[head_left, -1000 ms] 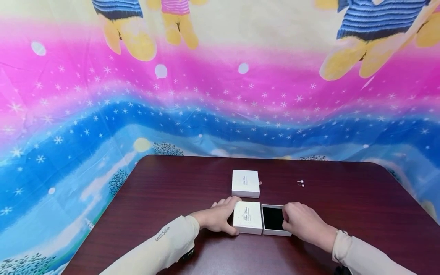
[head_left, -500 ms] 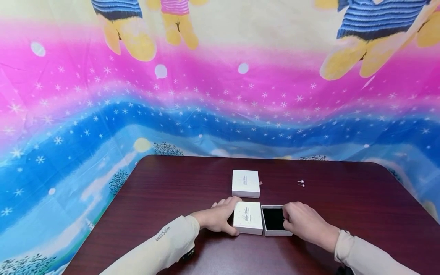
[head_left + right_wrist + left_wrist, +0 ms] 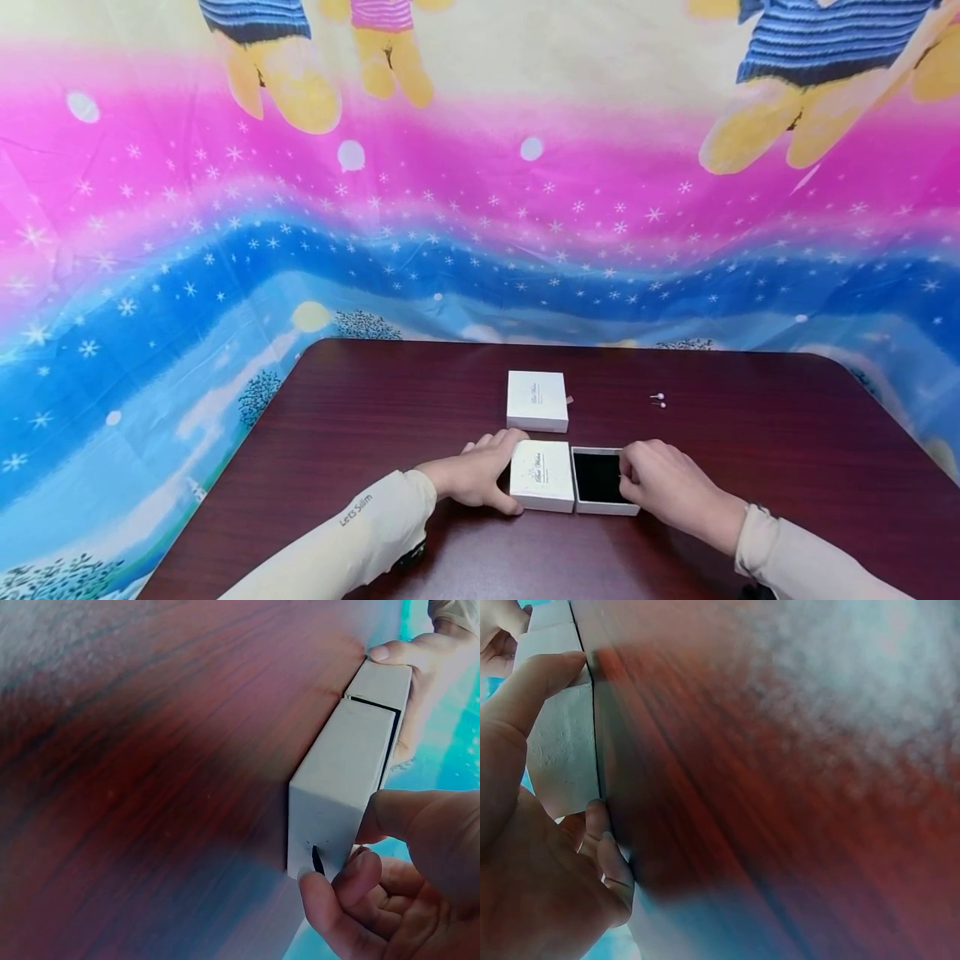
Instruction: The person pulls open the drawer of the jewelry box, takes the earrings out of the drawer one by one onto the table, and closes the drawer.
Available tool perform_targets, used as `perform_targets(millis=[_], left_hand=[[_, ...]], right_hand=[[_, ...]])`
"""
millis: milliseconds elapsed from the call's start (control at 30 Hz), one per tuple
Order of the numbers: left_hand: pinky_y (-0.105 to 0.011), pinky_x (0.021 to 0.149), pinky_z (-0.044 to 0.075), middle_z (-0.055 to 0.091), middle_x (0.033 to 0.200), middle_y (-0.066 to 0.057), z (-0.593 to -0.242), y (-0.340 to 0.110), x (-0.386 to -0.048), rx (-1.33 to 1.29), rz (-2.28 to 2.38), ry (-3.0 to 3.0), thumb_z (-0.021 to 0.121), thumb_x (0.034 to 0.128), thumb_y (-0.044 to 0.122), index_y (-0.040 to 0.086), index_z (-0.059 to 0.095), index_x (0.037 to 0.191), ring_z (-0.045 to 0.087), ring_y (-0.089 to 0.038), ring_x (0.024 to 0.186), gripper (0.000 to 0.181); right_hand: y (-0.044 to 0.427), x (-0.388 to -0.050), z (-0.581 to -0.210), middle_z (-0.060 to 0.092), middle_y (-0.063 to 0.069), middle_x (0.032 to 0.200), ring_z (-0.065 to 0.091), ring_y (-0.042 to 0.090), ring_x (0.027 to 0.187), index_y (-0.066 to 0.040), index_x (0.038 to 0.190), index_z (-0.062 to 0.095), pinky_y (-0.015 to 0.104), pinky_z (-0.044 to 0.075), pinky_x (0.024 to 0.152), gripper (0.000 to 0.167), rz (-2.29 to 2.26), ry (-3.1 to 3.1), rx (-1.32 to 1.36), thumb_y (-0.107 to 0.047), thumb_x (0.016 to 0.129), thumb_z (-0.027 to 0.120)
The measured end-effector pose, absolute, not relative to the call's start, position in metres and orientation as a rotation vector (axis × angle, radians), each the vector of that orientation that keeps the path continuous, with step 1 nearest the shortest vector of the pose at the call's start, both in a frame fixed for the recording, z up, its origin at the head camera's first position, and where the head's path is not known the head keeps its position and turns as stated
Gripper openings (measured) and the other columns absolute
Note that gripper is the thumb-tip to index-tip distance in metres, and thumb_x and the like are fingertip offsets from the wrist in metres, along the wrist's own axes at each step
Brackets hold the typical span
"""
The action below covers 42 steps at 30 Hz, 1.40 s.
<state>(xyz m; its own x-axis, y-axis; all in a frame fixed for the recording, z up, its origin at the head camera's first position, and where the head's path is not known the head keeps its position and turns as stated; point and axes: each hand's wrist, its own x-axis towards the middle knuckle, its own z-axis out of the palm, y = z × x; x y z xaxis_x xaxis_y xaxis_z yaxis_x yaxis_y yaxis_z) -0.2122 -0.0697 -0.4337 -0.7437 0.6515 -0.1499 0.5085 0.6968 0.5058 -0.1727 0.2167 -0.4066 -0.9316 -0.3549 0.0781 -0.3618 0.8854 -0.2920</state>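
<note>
In the head view, my left hand (image 3: 476, 477) grips the left side of a white box sleeve (image 3: 541, 473) with printed lettering, thumb at the near side. Directly right of the sleeve lies its white drawer (image 3: 604, 509) with a black lining, drawn out. My right hand (image 3: 667, 485) holds the drawer's right end wall with curled fingers. In the right wrist view, the thumb is over the top edge of the drawer (image 3: 330, 776) and fingertips lie near a dark slit in its end. The left wrist view shows my left thumb on the sleeve's (image 3: 562, 746) near side.
A second white box (image 3: 537, 400), closed, with a small pinkish tab at its right side, stands behind the sleeve. Two pearl-headed stud earrings (image 3: 659, 400) lie farther right on the dark red wooden table (image 3: 390, 400). A colourful printed cloth (image 3: 480, 208) hangs behind the table.
My right hand has shifted very slightly to the right at the drawer's end. My left hand, the sleeve, the second box and the earrings look nearly unchanged.
</note>
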Motion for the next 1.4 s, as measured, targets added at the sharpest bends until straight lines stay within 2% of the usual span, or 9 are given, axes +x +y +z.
perform_targets(millis=[367, 800, 1400], left_hand=[[-0.026, 0.087, 0.031, 0.051, 0.13, 0.003, -0.4345, -0.0696, -0.2131, 0.914, 0.62, 2.596, 0.087, 0.0744, 0.034, 0.02, 0.035, 0.142, 0.043, -0.012, 0.109, 0.087], [-0.025, 0.086, 0.031, 0.051, 0.128, 0.003, -0.4348, -0.0697, -0.2133, 0.92, 0.621, 2.594, 0.086, 0.0741, 0.035, 0.02, 0.035, 0.141, 0.042, -0.012, 0.107, 0.086], [-0.025, 0.086, 0.031, 0.05, 0.128, 0.005, -0.4358, -0.0697, -0.2134, 0.902, 0.614, 2.595, 0.086, 0.0751, 0.036, 0.021, 0.034, 0.142, 0.041, -0.01, 0.107, 0.086]], right_hand=[[0.2179, -0.1705, -0.406, 0.032, -0.015, 0.05, 0.031, 0.0, 0.05, -0.023, 0.063, 0.056, 0.021, 0.029, 0.049, 0.027, 0.48, -2.994, 0.576, -0.003, 0.079, 0.065], [0.2196, -0.1708, -0.4006, 0.041, -0.014, 0.05, 0.037, -0.001, 0.051, -0.021, 0.07, 0.064, 0.021, 0.035, 0.051, 0.019, 0.504, -2.984, 0.552, -0.005, 0.079, 0.067], [0.223, -0.1682, -0.3973, 0.03, -0.016, 0.053, 0.031, -0.001, 0.053, -0.024, 0.068, 0.06, 0.021, 0.03, 0.05, 0.022, 0.527, -2.937, 0.55, -0.004, 0.077, 0.066]])
